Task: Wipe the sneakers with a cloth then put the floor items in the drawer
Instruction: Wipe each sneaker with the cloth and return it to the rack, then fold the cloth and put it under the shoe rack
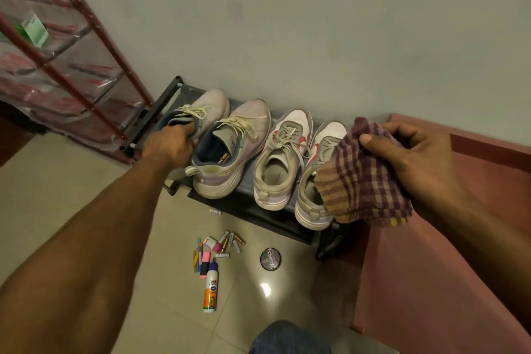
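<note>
Tiled floor [71, 181] holds batteries [231, 241], glue [210, 287], tin [270, 259]; nothing stowed. Left hand [169, 144] seemingly grips a sneaker [198, 112]; right hand [413, 152] pinches the cloth [365, 181]. Wiping barely begun.

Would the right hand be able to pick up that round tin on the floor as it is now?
Probably not right away. The right hand is gripping the checked cloth up by the sneakers, so its fingers are busy. The round tin itself lies uncovered on the floor tiles, nothing on top of it.
</note>
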